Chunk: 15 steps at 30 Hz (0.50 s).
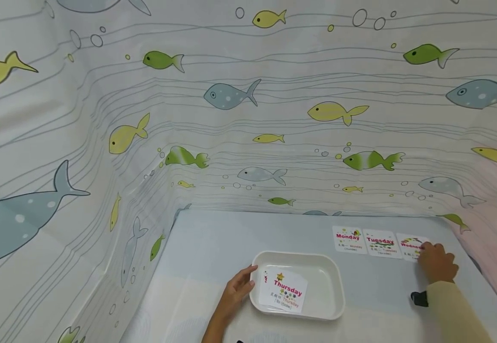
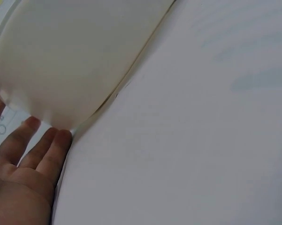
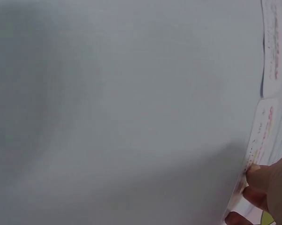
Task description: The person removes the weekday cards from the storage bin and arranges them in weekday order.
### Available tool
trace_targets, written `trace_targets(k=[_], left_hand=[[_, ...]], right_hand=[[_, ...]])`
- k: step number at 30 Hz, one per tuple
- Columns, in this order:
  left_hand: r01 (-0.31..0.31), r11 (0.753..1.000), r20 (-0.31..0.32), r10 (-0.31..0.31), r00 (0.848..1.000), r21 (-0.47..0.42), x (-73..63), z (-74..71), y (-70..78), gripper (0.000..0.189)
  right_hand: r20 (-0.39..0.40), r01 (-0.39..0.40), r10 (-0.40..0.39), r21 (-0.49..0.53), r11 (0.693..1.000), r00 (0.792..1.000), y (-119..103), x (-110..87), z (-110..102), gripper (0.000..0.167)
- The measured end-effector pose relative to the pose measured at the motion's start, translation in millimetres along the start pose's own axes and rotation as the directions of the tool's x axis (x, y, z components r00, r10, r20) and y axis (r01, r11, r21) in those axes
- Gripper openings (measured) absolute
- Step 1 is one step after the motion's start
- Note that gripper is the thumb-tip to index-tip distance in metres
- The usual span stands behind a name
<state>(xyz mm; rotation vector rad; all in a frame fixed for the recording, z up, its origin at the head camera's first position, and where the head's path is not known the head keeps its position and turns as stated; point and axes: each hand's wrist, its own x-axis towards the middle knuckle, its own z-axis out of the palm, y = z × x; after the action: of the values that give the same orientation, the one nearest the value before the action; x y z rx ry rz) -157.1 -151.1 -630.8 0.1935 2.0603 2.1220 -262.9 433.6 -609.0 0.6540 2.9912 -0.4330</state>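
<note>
My right hand [image 1: 438, 263] is at the right end of the Wednesday card [image 1: 410, 245], fingers curled over its edge and covering part of the word. In the right wrist view, thumb and fingertips hold this card [image 3: 260, 133] by its edge. To its left lie the Tuesday card [image 1: 382, 244] and the Monday card [image 1: 348, 239], side by side in a row. A white tray [image 1: 327, 286] stands nearer the body, with the Thursday card [image 1: 286, 291] on top of other cards inside. My left hand [image 1: 234, 291] rests its extended fingertips against the tray's left wall.
The cards and tray are on a table with a pale blue-grey cover [image 1: 214, 238]. Behind and left hangs a white fish-print curtain [image 1: 231, 57]. A pinkish cloth area [image 1: 492, 228] borders the right side. A small black object [image 1: 420, 299] sits by the right wrist.
</note>
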Motion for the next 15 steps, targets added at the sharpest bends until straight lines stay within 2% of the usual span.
trace_targets(k=[5, 12, 15], left_hand=[[-0.002, 1.0, 0.002, 0.002, 1.0, -0.01, -0.4, 0.9, 1.6, 0.043], [-0.001, 1.0, -0.012, 0.001, 1.0, 0.006, 0.3, 1.7, -1.8, 0.043], [-0.006, 1.0, -0.005, 0.006, 1.0, 0.01, -0.7, 0.3, -1.9, 0.044]], right_hand=[[-0.047, 0.003, -0.004, -0.011, 1.0, 0.999, -5, -10.6, -3, 0.036], [-0.02, 0.0, 0.001, 0.028, 1.0, 1.0, -4, -18.4, -6, 0.039], [-0.01, 0.021, -0.021, 0.06, 0.998, 1.0, 0, -21.1, -4, 0.041]])
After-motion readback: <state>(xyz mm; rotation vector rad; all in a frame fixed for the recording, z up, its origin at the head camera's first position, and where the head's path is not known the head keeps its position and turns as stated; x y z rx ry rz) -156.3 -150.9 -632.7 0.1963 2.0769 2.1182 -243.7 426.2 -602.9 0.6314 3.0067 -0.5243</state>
